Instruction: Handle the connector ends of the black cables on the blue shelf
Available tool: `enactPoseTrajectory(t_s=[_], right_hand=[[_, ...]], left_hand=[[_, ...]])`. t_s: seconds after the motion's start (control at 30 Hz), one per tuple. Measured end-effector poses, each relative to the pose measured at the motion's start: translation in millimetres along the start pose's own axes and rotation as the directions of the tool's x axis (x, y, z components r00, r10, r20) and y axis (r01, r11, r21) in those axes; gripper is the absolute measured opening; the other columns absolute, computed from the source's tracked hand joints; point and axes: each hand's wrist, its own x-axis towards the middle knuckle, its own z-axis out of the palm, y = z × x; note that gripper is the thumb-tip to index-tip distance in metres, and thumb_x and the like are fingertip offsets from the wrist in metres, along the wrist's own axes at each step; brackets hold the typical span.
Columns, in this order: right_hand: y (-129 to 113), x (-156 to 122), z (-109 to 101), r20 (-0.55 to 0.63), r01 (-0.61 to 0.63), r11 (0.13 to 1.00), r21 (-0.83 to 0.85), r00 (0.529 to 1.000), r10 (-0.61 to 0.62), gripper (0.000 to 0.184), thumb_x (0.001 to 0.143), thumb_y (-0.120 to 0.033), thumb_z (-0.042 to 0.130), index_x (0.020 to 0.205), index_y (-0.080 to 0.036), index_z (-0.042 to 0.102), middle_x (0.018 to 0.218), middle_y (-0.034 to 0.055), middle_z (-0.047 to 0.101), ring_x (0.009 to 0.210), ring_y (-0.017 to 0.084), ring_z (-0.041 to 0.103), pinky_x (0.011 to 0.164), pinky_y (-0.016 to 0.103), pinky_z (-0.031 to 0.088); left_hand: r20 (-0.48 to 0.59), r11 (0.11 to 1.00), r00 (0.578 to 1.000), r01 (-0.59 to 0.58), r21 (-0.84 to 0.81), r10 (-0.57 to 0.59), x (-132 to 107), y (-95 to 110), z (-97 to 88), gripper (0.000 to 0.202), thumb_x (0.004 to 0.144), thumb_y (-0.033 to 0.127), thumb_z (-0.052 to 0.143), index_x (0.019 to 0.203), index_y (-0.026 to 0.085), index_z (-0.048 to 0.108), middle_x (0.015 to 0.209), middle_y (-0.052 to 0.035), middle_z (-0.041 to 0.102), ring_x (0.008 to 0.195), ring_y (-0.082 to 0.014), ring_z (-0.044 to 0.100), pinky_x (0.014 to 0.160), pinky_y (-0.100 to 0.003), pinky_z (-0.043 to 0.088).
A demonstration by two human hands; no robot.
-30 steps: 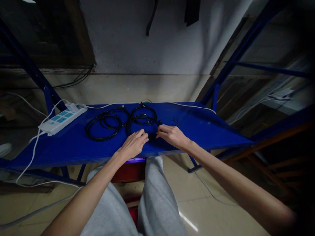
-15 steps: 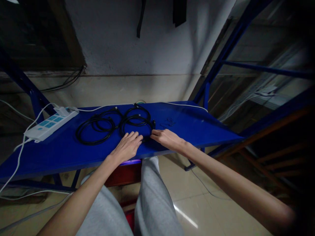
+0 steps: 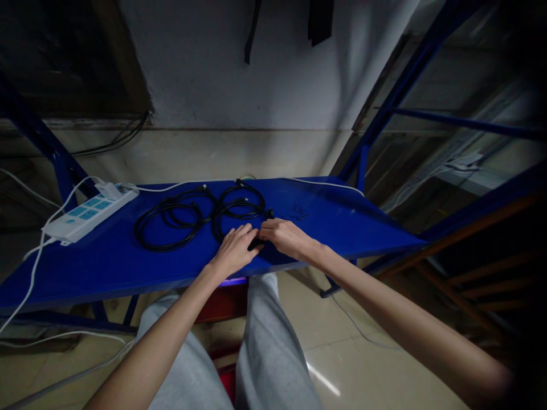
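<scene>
Several loops of black cable (image 3: 188,215) lie coiled on a blue shelf board (image 3: 342,222). My left hand (image 3: 233,250) rests at the near edge of the right-hand coil, fingers bent and reaching toward a black plug end (image 3: 256,243). My right hand (image 3: 284,236) meets it from the right, fingertips pinched on that same black end. The two hands touch or nearly touch over the cable.
A white power strip (image 3: 88,212) with blue sockets lies at the board's far left, with white cords trailing off the edge. A thin white cord (image 3: 325,183) runs along the back edge. Blue rack uprights (image 3: 384,97) stand right. My grey-trousered legs (image 3: 269,353) are below.
Both hands have closed in on each other over the cable's near end; the fingers, flatter before, now curl around it. The view shifted slightly.
</scene>
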Motion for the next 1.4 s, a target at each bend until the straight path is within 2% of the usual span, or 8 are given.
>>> enactPoseTrajectory(t_s=[0.23,0.33,0.43,0.6,0.7,0.8,1.1,1.4], right_hand=[[-2.8,4.0,1.7,-0.116,-0.064,0.949,0.308,0.988,0.104,0.018,0.09,-0.006,0.055,0.09,-0.016,0.071,0.098,0.0085,0.071,0.097,0.02,0.06,0.091,0.033,0.041],[0.8,4.3,7.5,-0.151,-0.068,0.842,0.535,0.973,0.175,0.013,0.087,-0.007,0.059,0.088,-0.016,0.069,0.094,0.007,0.072,0.091,0.019,0.062,0.086,0.03,0.046],[3.3,3.2,18.4,-0.197,-0.045,0.708,0.704,0.946,0.257,0.005,0.086,-0.018,0.066,0.091,-0.016,0.066,0.088,0.0045,0.07,0.081,0.017,0.062,0.077,0.028,0.048],[1.5,1.6,39.0,-0.267,-0.008,0.583,0.812,0.884,0.384,0.022,0.082,-0.033,0.074,0.091,-0.018,0.061,0.084,0.0024,0.067,0.077,0.016,0.059,0.074,0.029,0.046],[-0.3,1.3,47.0,-0.27,0.004,0.499,0.867,0.844,0.463,0.028,0.081,-0.034,0.074,0.098,-0.019,0.057,0.085,0.0018,0.066,0.076,0.016,0.059,0.075,0.03,0.045],[-0.6,1.4,50.7,-0.259,0.017,0.446,0.895,0.835,0.487,0.032,0.08,-0.033,0.075,0.102,-0.02,0.054,0.084,0.0012,0.066,0.075,0.016,0.059,0.076,0.03,0.045],[-1.0,2.3,49.5,-0.223,0.028,0.387,0.922,0.854,0.47,0.039,0.077,-0.04,0.08,0.099,-0.021,0.054,0.079,0.0004,0.066,0.072,0.016,0.058,0.074,0.03,0.045],[0.0,1.0,51.1,-0.24,0.006,0.436,0.9,0.842,0.483,0.031,0.078,-0.04,0.08,0.093,-0.019,0.062,0.08,0.0013,0.066,0.076,0.017,0.061,0.074,0.03,0.044]], left_hand=[[0.035,0.988,0.997,0.078,-0.131,-0.074,7.5,-4.2,-0.9,0.017,0.09,0.035,0.066,0.102,0.023,0.066,0.104,-0.0049,0.064,0.093,-0.0217,0.063,0.083,-0.032,0.046],[-0.004,0.977,0.994,0.104,-0.188,-0.107,10.5,-3.2,0.9,0.01,0.087,0.031,0.067,0.092,0.022,0.066,0.095,-0.0029,0.065,0.09,-0.0202,0.062,0.079,-0.03,0.044],[-0.045,0.957,0.991,0.111,-0.269,-0.128,10.0,-3.2,4.1,0.006,0.083,0.026,0.068,0.083,0.021,0.065,0.087,-0.0002,0.064,0.084,-0.0175,0.06,0.075,-0.028,0.043],[-0.09,0.895,0.985,0.095,-0.436,-0.148,6.3,-8.8,10.5,0.003,0.079,0.023,0.069,0.078,0.021,0.068,0.083,0.0026,0.065,0.074,-0.0125,0.057,0.07,-0.025,0.041],[-0.101,0.843,0.977,0.109,-0.526,-0.189,6.2,-13.8,13.3,0.008,0.081,0.026,0.067,0.076,0.02,0.071,0.081,0.0013,0.065,0.073,-0.0125,0.057,0.069,-0.025,0.041],[-0.11,0.815,0.969,0.121,-0.567,-0.22,7.0,-16.6,13.9,0.014,0.084,0.026,0.064,0.074,0.019,0.071,0.078,0.0004,0.064,0.072,-0.0127,0.057,0.069,-0.025,0.042],[-0.105,0.868,0.969,0.15,-0.473,-0.225,5.2,-7.7,8.1,0.011,0.084,0.025,0.062,0.076,0.019,0.068,0.076,0.0018,0.062,0.069,-0.0115,0.057,0.066,-0.024,0.039],[-0.14,0.912,0.977,0.091,-0.399,-0.159,3.5,-2.2,6.2,0.006,0.08,0.024,0.069,0.076,0.021,0.065,0.079,0.0025,0.066,0.073,-0.0126,0.057,0.068,-0.025,0.039]])
